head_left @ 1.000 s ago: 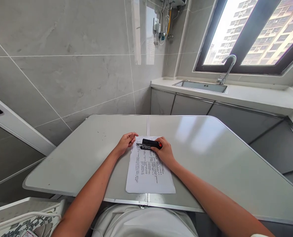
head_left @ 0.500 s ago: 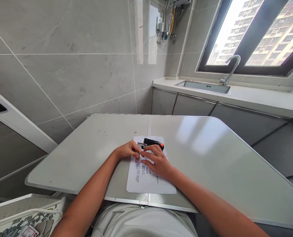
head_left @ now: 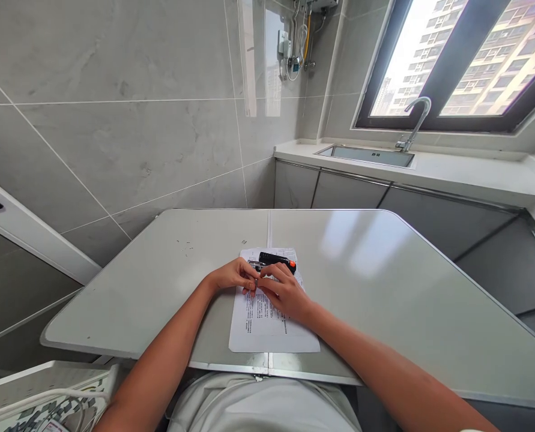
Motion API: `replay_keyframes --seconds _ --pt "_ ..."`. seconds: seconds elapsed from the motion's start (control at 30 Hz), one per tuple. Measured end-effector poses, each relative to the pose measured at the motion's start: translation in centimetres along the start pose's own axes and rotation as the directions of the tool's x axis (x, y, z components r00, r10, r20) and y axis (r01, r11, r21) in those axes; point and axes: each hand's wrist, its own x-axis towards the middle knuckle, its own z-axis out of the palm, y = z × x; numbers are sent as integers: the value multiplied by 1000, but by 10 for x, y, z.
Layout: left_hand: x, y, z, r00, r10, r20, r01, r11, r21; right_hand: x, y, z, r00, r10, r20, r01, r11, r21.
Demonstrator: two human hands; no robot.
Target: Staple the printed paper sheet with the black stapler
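Observation:
My left hand (head_left: 236, 276) is closed in a pinch above a printed sheet of paper (head_left: 271, 339). My right hand (head_left: 286, 294) meets it from the right, thumb and fingers drawn together at the left fingertips. Something tiny may be between the fingers, but I cannot make it out. Just beyond the hands, on the paper's far part, lies a long black object (head_left: 274, 259) with an orange spot at its right end. Beside it is a small shiny metallic piece (head_left: 254, 263), partly hidden by my fingers.
The paper lies on a pale folding table (head_left: 366, 324) with a centre seam. Several thin dark bits (head_left: 186, 245) are scattered at its far left. A white bin-like box with cables (head_left: 55, 393) stands at lower left. Behind are a counter (head_left: 456, 171) and sink (head_left: 366, 155).
My right thumb and fingers have closed in on my left fingertips; before, they were spread wider. The view has shifted slightly. The paper and black object stay in place.

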Motion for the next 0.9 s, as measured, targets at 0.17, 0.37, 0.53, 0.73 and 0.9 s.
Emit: replay_keyframes --seconds 0.17,0.37,0.53,0.73,0.9 --pt "2 2 4 1000 11 -12 -11 1000 -21 0 1 1 999 24 -34 -24 1000 13" --pt "4 -3 5 1000 2 -17 -3 1000 -23 0 2 1 999 -15 -45 17 999 48" --pt "5 -2 7 1000 11 6 -11 999 -37 0 0 -3 994 -110 -15 111 990 90" --pt "2 -3 4 999 -3 35 4 1000 -30 1 -1 -3 990 -132 -39 136 983 121" --pt "-3 -11 -10 954 104 -281 -106 994 9 4 31 -21 978 34 -204 -28 999 33"
